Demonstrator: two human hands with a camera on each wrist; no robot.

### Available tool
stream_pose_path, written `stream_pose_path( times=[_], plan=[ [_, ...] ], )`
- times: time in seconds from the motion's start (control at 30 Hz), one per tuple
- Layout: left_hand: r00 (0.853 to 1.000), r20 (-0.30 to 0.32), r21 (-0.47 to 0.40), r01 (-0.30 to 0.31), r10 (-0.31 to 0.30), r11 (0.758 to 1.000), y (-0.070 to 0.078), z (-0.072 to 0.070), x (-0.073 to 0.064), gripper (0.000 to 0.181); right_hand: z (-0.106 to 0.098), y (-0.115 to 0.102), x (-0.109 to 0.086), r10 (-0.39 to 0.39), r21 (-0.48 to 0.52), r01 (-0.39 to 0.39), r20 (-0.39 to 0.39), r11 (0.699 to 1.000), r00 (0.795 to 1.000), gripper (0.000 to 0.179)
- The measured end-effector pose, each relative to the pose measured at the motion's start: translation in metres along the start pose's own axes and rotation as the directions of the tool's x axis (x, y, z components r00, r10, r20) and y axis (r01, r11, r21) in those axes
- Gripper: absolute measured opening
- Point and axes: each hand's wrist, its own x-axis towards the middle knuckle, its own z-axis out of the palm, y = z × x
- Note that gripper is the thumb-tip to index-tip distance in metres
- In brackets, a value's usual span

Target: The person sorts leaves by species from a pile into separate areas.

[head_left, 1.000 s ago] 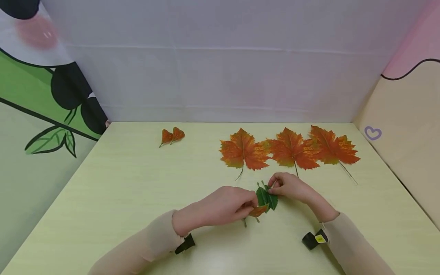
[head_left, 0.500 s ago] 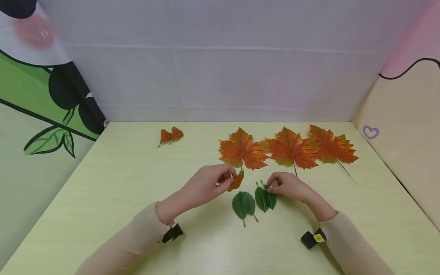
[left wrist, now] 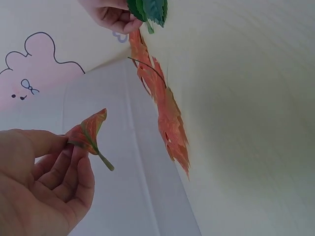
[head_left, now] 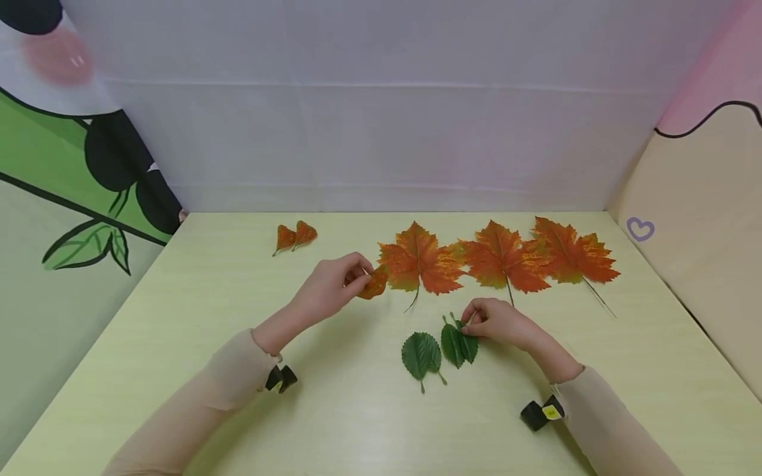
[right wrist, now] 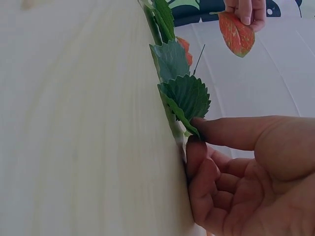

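Note:
My left hand (head_left: 333, 285) pinches a small orange-red leaf (head_left: 374, 283) between thumb and fingers, above the table just left of the nearest maple leaf. In the left wrist view the held leaf (left wrist: 91, 132) shows a short green stem pointing down. My right hand (head_left: 497, 322) pinches the edge of a green leaf (head_left: 469, 347) low over the table; the right wrist view shows its serrated edge at my thumb. A second green leaf (head_left: 452, 344) overlaps it. Two more green leaves (head_left: 419, 356) lie just to the left, overlapping each other.
Three large orange maple leaves (head_left: 419, 258) lie in a row along the back right of the table (head_left: 178, 330), stems toward me. Two small orange leaves (head_left: 305, 233) lie at the back left. A pale cloth wall (head_left: 381, 145) rises behind the table.
My left hand has lifted the small orange leaf off the left green pair, uncovering it, and carried it left and toward the back. My right hand has stayed at its green leaf.

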Motion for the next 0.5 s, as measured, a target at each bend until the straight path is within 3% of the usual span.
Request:
stream_pose_path(
  times=[0.3,0.5],
  plan=[
    [0.992,-0.053,0.005,0.118,-0.117,0.993,-0.019,-0.004,0.011,0.012,0.001,0.0,0.001,-0.002,-0.021,0.002,-0.012,1.0,1.0,0.014],
    [0.976,-0.092,-0.002,0.196,-0.196,0.981,-0.039,-0.01,0.021,0.014,0.0,0.001,0.001,-0.016,-0.021,0.016,-0.006,1.0,1.0,0.017]
  ],
)
